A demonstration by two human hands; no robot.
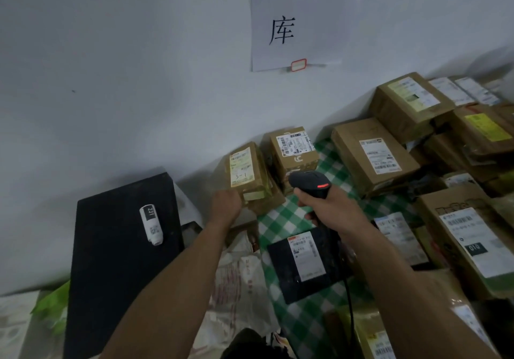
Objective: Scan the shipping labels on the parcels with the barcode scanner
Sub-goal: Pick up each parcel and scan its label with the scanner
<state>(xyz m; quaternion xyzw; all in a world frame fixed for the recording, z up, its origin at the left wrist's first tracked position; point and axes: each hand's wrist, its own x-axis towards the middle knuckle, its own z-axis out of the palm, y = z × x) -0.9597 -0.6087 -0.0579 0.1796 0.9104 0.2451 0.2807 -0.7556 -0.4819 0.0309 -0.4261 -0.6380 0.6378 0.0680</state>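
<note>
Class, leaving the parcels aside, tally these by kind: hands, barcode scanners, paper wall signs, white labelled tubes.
Hands: 2, left hand and right hand
Barcode scanner: 1
Paper wall sign: 1
White labelled tube: 1
Total: 5

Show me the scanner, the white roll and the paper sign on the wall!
scanner (305,179): head view, on its black head, beside the red light.
roll (151,225): head view, on the middle of its white side.
sign (314,38): head view, on a blank part of the sheet.
</note>
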